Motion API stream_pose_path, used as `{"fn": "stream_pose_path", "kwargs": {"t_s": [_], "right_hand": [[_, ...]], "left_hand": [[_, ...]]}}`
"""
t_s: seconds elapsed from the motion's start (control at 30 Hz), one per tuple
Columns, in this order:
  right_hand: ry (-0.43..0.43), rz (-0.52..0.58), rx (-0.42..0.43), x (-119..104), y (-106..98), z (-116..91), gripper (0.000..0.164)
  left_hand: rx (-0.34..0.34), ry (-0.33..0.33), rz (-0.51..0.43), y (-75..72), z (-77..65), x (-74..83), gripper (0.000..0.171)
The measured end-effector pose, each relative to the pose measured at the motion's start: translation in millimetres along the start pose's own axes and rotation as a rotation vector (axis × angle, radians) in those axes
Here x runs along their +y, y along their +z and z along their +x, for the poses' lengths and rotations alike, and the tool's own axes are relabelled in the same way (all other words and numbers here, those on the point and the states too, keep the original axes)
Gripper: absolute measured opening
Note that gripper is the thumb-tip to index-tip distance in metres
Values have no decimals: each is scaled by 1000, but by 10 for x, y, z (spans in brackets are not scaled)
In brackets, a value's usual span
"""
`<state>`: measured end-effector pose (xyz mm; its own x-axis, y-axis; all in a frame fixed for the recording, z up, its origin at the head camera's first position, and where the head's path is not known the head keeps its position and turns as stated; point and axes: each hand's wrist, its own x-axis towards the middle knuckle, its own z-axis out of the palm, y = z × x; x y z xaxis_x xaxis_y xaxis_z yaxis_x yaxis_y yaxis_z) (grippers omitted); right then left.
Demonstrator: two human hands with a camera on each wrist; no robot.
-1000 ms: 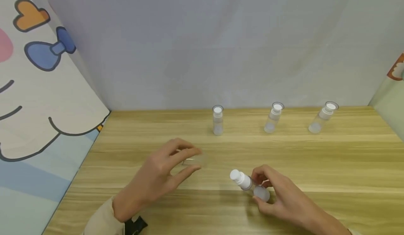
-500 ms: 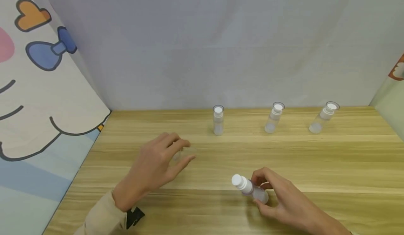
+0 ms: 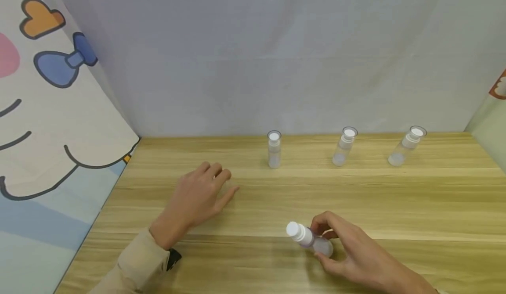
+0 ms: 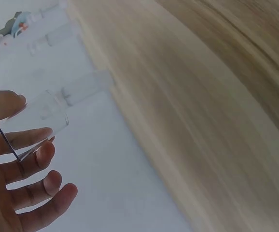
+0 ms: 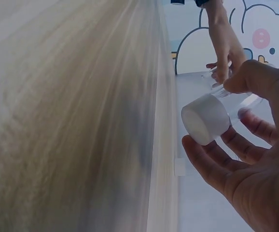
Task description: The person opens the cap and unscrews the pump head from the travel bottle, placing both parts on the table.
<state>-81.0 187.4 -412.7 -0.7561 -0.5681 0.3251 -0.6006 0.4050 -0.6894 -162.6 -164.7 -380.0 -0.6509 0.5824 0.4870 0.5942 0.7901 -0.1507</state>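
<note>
My left hand (image 3: 195,197) is over the left-middle of the table, its back toward the head camera. Between its thumb and fingers it holds a clear plastic cap (image 4: 43,118), seen in the left wrist view and hidden behind the hand in the head view. My right hand (image 3: 352,250) grips a small clear pump bottle (image 3: 322,245) near the table's front. That bottle leans to the left, its white pump top (image 3: 299,233) uncapped. In the right wrist view, the bottle's frosted base (image 5: 204,120) faces the camera, thumb above and fingers below.
Along the table's back edge stand three similar bottles with clear caps on: a left one (image 3: 274,153), a middle one (image 3: 342,150) and a right one (image 3: 404,149). A grey-white cloth (image 3: 276,66) hangs behind the wooden table (image 3: 395,197). A cartoon-printed sheet (image 3: 59,131) borders the left side.
My left hand has moved left and slightly farther back with the clear cap, turning so the cap is out of sight in the head view. The right hand's bottle has shifted only slightly.
</note>
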Motion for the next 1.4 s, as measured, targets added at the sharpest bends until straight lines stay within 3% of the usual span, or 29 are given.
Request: {"fn": "stream_pose_path", "kwargs": {"t_s": [0.33, 0.57, 0.73, 1.4], "right_hand": [[-41, 41, -10, -1, 24, 9, 53], [39, 63, -66, -41, 21, 10, 53], [20, 52, -56, -45, 38, 17, 53], [-6, 38, -25, -52, 73, 11, 53]], "left_hand": [[-88, -40, 33, 224, -43, -137, 33], [-240, -84, 48, 348, -100, -168, 31], [-309, -109, 31, 391, -103, -173, 29], [-376, -114, 40, 443, -98, -172, 32]]}}
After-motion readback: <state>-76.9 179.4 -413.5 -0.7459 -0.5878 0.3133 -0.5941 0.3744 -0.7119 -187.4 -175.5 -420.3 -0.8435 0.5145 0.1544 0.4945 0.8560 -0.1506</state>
